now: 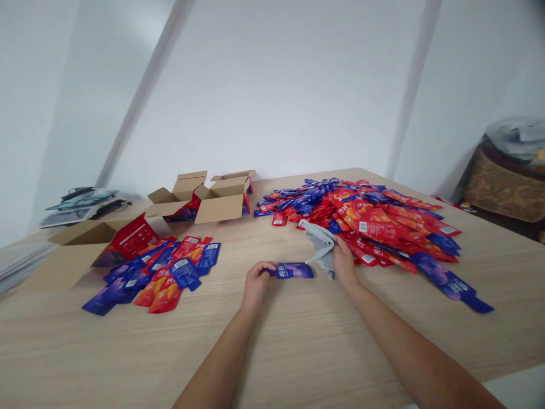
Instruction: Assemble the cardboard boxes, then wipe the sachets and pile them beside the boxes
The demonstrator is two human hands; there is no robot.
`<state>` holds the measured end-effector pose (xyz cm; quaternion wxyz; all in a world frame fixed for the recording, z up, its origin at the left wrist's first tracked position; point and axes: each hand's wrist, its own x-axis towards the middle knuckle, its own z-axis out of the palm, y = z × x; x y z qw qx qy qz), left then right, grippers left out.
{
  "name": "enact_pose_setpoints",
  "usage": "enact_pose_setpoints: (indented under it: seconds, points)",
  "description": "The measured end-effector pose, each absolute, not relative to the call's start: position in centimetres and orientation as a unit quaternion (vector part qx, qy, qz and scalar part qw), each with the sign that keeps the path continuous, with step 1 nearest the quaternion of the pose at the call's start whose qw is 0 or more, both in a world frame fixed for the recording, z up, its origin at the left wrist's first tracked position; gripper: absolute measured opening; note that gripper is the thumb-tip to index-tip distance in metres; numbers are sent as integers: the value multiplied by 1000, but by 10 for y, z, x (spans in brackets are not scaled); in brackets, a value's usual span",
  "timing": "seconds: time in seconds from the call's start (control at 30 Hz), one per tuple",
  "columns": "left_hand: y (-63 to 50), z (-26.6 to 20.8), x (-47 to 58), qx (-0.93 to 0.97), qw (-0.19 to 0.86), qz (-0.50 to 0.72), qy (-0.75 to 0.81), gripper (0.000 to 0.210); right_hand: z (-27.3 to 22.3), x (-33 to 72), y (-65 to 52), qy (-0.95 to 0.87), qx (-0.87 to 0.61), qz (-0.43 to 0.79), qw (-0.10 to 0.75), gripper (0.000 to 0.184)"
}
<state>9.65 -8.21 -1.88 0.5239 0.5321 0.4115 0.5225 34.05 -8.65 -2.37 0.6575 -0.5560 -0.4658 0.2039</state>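
Observation:
Fingers of my left hand pinch one end of a small blue-purple pouch with white lettering, held low over the table. My right hand grips a crumpled grey cloth, whose lower edge hangs close by the pouch's other end. Whether the cloth touches the pouch I cannot tell. Beyond my right hand spreads a big heap of red and blue pouches. A smaller group of red and blue pouches lies to the left of my left hand.
An open carton stands at the left, and more open cartons are farther back. A stack of flat items sits at the far left. One blue pouch lies at the right on the wooden table. A patterned chair stands beyond.

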Motion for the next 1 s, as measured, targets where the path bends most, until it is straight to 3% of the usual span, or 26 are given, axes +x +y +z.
enact_pose_setpoints:
  seconds: [0.1, 0.27, 0.4, 0.6, 0.8, 1.0]
  points:
    - [-79, -26, 100, 508, 552, 503, 430, 25, -19, 321, -98, -553, -553, 162, 602, 45]
    - [-71, -33, 107, 566, 493, 501, 431, 33, -23, 267, -125, -804, -501, 115, 299, 46]
    - [-70, -31, 110, 569, 506, 474, 441, 30, -27, 262, -124, -821, -530, 56, 203, 48]
    - [-81, -23, 102, 498, 553, 470, 475, 34, -34, 317, -95, -728, -662, 23, 174, 48]
    - [-84, -21, 106, 503, 613, 410, 451, 34, -37, 312, -92, -734, -617, 49, 279, 45]
    - [-87, -24, 121, 640, 484, 441, 402, 40, -28, 276, -108, -817, -477, 121, 300, 43]
